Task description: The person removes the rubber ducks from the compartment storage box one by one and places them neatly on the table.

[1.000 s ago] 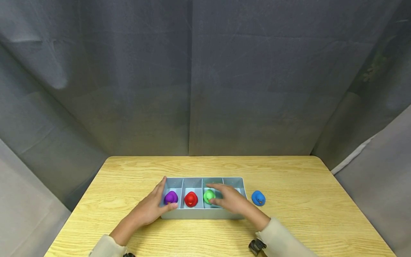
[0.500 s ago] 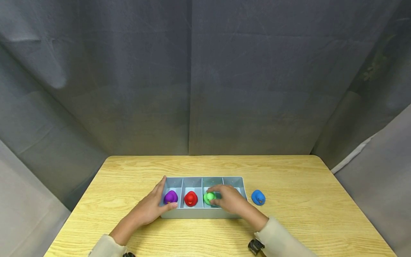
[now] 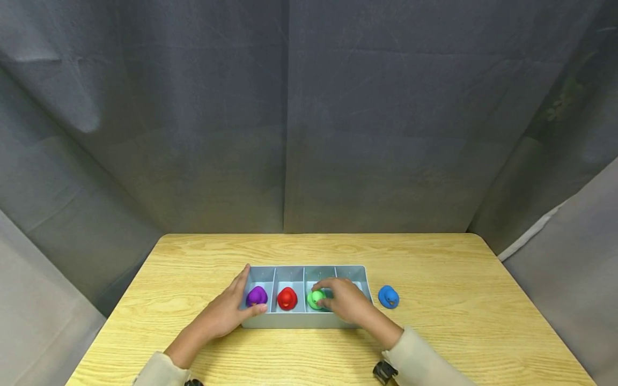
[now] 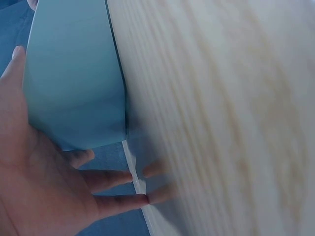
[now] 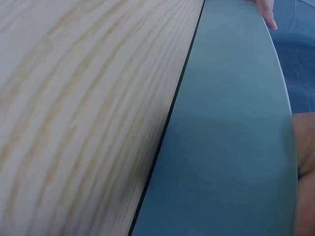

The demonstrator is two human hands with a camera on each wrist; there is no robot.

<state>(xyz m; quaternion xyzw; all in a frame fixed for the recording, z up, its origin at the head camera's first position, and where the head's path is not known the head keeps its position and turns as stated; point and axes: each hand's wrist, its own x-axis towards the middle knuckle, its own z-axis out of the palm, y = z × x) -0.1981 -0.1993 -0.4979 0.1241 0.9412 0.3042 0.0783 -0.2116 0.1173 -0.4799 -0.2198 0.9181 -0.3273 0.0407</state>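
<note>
A grey box (image 3: pixel 304 320) with side-by-side compartments sits on the table. From left to right it holds a purple rubber duck (image 3: pixel 257 296), a red rubber duck (image 3: pixel 287 299) and a green rubber duck (image 3: pixel 316 298). My left hand (image 3: pixel 227 311) rests against the box's left end, thumb over the near rim, fingers along the side. Its lower fingers (image 4: pixel 110 179) look straight and spread in the left wrist view. Inside the third compartment, my right hand (image 3: pixel 345 300) pinches the green duck between thumb and fingers. In the right wrist view, the box wall hides that grasp.
A blue rubber duck (image 3: pixel 388 297) lies on the table just right of the box. The wooden table (image 3: pixel 434 332) extends on all sides of it, and grey curtains (image 3: pixel 376 134) hang behind and at both sides.
My right thumb and fingers have drawn together on the green duck, which has shifted slightly right within its compartment. The left hand and box stay put.
</note>
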